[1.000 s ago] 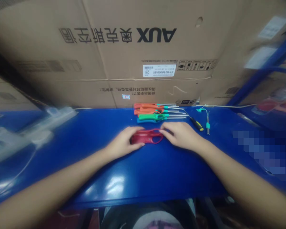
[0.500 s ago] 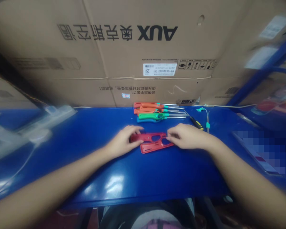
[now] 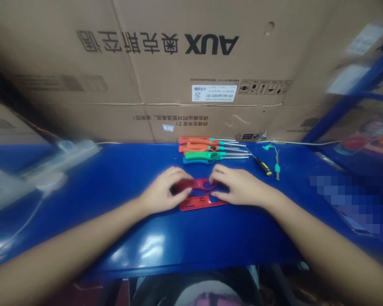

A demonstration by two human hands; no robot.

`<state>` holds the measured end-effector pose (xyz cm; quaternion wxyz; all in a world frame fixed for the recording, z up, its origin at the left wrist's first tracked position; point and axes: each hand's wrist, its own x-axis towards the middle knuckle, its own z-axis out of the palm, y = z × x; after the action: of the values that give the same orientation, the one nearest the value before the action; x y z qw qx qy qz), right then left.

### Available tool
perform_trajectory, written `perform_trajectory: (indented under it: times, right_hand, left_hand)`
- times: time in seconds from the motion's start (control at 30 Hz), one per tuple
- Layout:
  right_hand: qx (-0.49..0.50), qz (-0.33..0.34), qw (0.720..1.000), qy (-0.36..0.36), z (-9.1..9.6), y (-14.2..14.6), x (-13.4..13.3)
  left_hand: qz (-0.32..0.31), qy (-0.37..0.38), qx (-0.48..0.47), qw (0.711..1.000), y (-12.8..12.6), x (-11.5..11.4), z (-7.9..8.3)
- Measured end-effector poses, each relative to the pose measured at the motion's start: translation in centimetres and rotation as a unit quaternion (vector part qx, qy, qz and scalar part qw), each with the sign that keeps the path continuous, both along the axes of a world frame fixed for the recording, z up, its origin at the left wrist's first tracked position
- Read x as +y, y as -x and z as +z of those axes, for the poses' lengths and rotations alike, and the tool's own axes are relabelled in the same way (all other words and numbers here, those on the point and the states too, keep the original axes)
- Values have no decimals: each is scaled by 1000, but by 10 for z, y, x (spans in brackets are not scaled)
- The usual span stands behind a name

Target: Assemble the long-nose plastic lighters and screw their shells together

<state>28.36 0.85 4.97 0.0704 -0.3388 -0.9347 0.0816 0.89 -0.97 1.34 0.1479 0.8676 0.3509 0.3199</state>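
Observation:
Two red plastic halves of a lighter handle lie side by side on the blue table, the upper half (image 3: 199, 183) farther from me and the lower half (image 3: 196, 202) nearer. My left hand (image 3: 167, 190) curls around the left end of the upper half, fingers on its far side and thumb on its near side. Over the right part of both halves is my right hand (image 3: 239, 185), its thumb and fingertips apart. The fingertips touch near the upper half's trigger opening and the thumb rests by the lower half. My right hand hides the halves' right ends.
Behind the halves lie several long-necked lighters, orange (image 3: 199, 146), green (image 3: 199, 156) and blue (image 3: 194, 161). To their right are a black-yellow screwdriver (image 3: 262, 166) and a metal tube with teal parts (image 3: 277, 166). A cardboard sheet (image 3: 166, 89) stands behind; a power strip (image 3: 79, 155) lies left.
The two red halves have moved apart, the lower one shifting left and toward me. My right hand has moved left, its thumb and fingers spreading from a pinch. My left hand stays about the same.

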Motion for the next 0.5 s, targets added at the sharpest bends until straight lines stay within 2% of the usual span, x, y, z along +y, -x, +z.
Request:
perform_trajectory:
  times: [0.1,0.2,0.5]
  right_hand:
    - [16,39,999,23,-3,0,2]
    - [20,49,998,45,-5,1,3]
    - [10,30,999,38,-3,2,2]
  left_hand:
    - [-49,8,28,998,1,-3,3]
    - [-77,15,69,995,2,-3,4]
    - [-77,18,82,994,3,-1,3]
